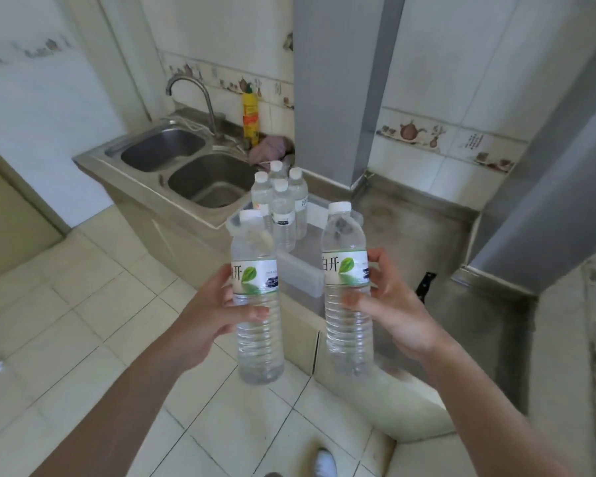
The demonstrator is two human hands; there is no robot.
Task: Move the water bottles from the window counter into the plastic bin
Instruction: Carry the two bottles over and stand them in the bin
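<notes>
Step in hand: carry, mid-transfer. Left hand fingers clamped round bottle; right hand fingers clamped round second bottle. Both upright, in air short of bin on worktop.

Next, likely: lower both into free near part of bin. Four bottles crowd far end. Sink left, pillar behind.

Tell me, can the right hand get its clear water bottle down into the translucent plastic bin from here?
Probably yes. The right hand holds its clear water bottle before the translucent plastic bin, whose near part looks free; four upright bottles fill the far end.
</notes>
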